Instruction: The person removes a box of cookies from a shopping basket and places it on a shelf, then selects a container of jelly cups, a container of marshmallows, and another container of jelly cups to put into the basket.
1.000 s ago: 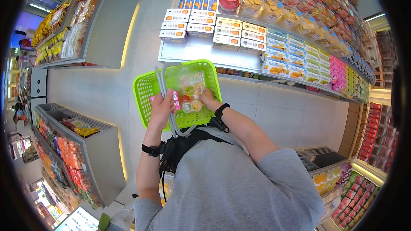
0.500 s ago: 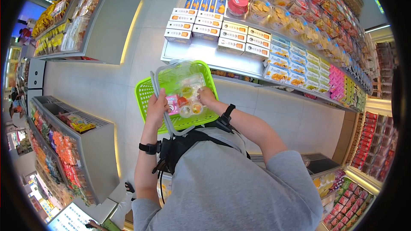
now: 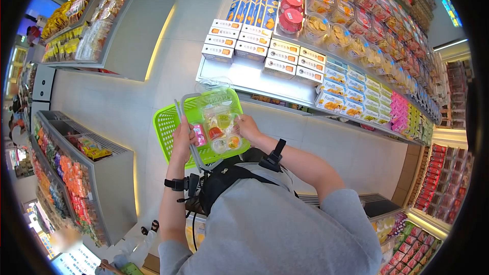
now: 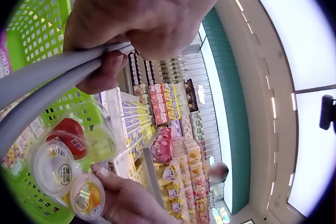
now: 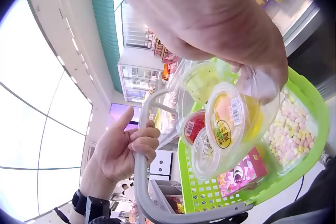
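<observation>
My left hand (image 3: 183, 140) grips the grey handles (image 5: 140, 182) of a bright green plastic basket (image 3: 162, 130), fingers curled round both bars. At the basket's right side, my right hand (image 3: 248, 127) pinches the edge of a clear plastic container with several jelly cups (image 5: 226, 119). The cups show red, yellow-green and orange contents under clear lids, some with barcode labels. The container is tilted over the basket. Beneath it lie a pink box (image 5: 242, 174) with a cartoon print and a clear pack of pastel candies (image 5: 291, 129).
Ahead stands a display shelf (image 3: 209, 69) stacked with white boxes (image 3: 280, 61), biscuit packs (image 3: 333, 89) and clear tubs (image 3: 338, 35). Grey-sided snack shelves (image 3: 137, 30) stand at the left, another unit (image 3: 112, 183) nearer. Pale floor (image 3: 122, 97) runs between them.
The basket has shifted slightly left and down in view, while the shelves ahead slid right. The jelly cup container now tilts more toward me, its pink neighbour more exposed. Both hands keep their hold.
</observation>
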### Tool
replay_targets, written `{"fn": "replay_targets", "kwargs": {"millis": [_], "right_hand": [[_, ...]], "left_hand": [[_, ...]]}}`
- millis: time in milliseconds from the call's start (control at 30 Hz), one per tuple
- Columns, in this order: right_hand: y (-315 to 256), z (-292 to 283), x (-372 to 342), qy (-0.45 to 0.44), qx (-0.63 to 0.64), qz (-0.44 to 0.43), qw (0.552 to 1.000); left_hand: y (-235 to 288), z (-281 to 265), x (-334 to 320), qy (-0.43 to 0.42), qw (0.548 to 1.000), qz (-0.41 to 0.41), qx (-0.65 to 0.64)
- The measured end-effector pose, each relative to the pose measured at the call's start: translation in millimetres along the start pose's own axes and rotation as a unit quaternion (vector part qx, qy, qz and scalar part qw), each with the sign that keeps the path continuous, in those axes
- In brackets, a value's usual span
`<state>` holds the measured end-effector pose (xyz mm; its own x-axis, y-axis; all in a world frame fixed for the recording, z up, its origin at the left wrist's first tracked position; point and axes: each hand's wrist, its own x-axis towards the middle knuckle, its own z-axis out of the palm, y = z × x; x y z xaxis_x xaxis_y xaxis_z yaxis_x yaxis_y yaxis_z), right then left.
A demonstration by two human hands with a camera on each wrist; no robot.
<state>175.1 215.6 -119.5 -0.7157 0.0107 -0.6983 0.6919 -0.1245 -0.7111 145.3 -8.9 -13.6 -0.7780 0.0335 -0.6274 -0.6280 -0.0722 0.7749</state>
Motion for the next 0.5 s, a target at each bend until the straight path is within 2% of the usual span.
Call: {"fn": "replay_targets", "kwargs": {"millis": [300,433,500], "right_hand": [[15.0,-15.0,5.3,0.0,0.021,-0.052,0.998],[18.2,-18.0,-4.2,0.008,0.03,-0.027,0.999],[15.2,-20.6,-5.1,-0.02,-0.043,-0.032,0.998]], "left_hand": [[-19.0,-2.4,12.7,-0.005,0.999,-0.033,-0.029],[-29.7,0.8,14.9,-0.016,0.998,-0.044,-0.053],[-30.9,5.1,16.2,-0.024,0.997,-0.038,-0.058]]}}
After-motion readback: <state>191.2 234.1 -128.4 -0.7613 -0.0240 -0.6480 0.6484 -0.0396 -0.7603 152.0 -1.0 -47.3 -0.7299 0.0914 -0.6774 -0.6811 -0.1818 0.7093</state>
